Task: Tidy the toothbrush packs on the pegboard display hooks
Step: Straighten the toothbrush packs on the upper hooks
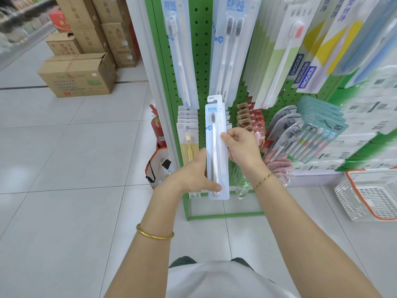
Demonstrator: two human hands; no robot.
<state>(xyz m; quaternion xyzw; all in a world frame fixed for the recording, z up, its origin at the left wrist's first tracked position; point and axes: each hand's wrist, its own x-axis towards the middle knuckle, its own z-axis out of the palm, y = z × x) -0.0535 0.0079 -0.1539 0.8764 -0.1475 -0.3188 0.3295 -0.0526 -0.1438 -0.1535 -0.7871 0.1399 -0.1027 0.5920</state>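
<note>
I held the toothbrush pack (pixel 214 125) upright before the pegboard (pixel 202 50), left hand (pixel 197 175) gripping its lower edge, right hand (pixel 241 148) pinching its right edge; floor (pixel 75 168) open leftward.

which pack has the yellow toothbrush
The front pack hanging bottom left, just left of the blue pack that the left hand and right hand hold: its brush is yellow, the blue pack's pale.

Bright, even overhead light; soft sheen on floor tiles (pixel 64 158). Shadows faint. Centre sharp: print on toothbrush pack (pixel 217 147) legible. Strong wide-angle bending at edges. Right-hand packs (pixel 365 117) and top-left shelf (pixel 19 22) smeared with blur.
</note>
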